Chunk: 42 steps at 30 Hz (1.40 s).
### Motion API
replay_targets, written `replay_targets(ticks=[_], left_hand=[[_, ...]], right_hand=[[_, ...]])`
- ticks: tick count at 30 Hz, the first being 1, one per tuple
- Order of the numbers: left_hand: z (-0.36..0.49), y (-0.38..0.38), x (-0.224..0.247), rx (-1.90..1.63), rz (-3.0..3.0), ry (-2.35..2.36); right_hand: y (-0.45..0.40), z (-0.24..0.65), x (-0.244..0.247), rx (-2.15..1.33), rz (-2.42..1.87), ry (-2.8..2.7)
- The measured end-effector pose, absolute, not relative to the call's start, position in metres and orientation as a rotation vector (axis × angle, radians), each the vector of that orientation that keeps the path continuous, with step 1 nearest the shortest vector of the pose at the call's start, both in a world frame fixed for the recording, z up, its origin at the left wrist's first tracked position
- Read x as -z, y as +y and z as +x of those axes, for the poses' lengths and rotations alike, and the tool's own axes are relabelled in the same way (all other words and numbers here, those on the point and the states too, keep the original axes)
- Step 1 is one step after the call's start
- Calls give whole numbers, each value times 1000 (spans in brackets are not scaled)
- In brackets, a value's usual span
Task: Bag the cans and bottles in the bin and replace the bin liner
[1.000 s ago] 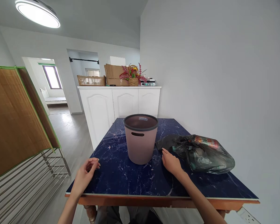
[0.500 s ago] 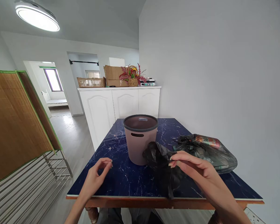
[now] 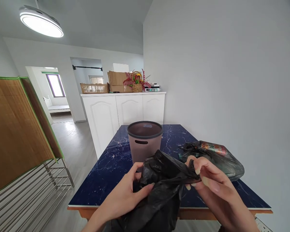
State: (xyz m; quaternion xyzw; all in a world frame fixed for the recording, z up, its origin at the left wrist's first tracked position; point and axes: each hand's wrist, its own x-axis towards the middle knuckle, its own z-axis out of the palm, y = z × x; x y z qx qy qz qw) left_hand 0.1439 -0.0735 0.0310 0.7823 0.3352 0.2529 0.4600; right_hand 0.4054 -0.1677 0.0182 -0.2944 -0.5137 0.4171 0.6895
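A crumpled black plastic bag (image 3: 159, 196) is stretched between my two hands over the table's near edge. My left hand (image 3: 132, 190) is closed around its left side, thumb on top. At the bag's right end, my right hand (image 3: 210, 180) pinches a gathered corner between thumb and fingers. Just behind the bag stands a mauve trash can (image 3: 143, 145) with a dark rim and a slot handle; the bag hides its lower part. A full, knotted dark bag (image 3: 215, 158) with a red can showing through lies beyond my right hand.
The blue marble-patterned table (image 3: 103, 180) meets a white wall on the right. Behind it, a white cabinet (image 3: 129, 108) carries cardboard boxes (image 3: 94, 88) and a flower basket (image 3: 137, 87). A metal rack (image 3: 59, 177) with a bamboo mat (image 3: 16, 129) stands at left.
My left hand has moved right and taken hold of the black bag. The bag has come nearer and is spread wider, while my right hand keeps its pinch on it.
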Motion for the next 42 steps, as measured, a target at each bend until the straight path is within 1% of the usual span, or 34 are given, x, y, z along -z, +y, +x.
replay_targets(ticks=[4, 11, 14, 18, 20, 22, 24, 25, 28, 30, 32, 33, 35, 38, 40, 42], left_hand=[[130, -68, -34, -845, 1976, 927], [81, -62, -43, -1522, 1631, 1300], [70, -68, -45, -1749, 1432, 1356], [69, -82, -59, -1909, 1387, 1409], [72, -89, -67, -1928, 1462, 1446], [76, -94, -73, -1874, 1563, 1455], [81, -98, -76, -1790, 1634, 1439], [84, -99, -77, -1748, 1660, 1420], [97, -101, -80, -1588, 1795, 1273], [108, -103, -83, -1425, 1974, 1087], [117, -105, -84, -1360, 2168, 926], [120, -106, -83, -1401, 2245, 880], [123, -107, -78, -1614, 2289, 862], [120, -108, -66, -1929, 2083, 903], [116, -108, -60, -1899, 2019, 952], [113, -109, -59, -1636, 2134, 980]], right_hand=[[-171, 411, -16, -891, -731, -1077], [-177, 423, 10, -718, -1016, -905], [-178, 424, 27, -691, -1044, -999], [-172, 424, 47, -771, -1153, -1401], [-166, 423, 53, -693, -1305, -1600], [-160, 420, 54, -470, -1438, -1652], [-156, 411, 46, -267, -1458, -1630], [-155, 403, 39, -225, -1427, -1642], [-155, 373, 11, -325, -1234, -1820], [-154, 350, -7, -411, -1081, -1917], [-152, 333, -19, -449, -938, -1940], [-150, 328, -23, -460, -890, -1918], [-148, 325, -26, -485, -868, -1816], [-147, 333, -24, -552, -938, -1632], [-147, 340, -22, -622, -947, -1563], [-148, 342, -21, -676, -932, -1536]])
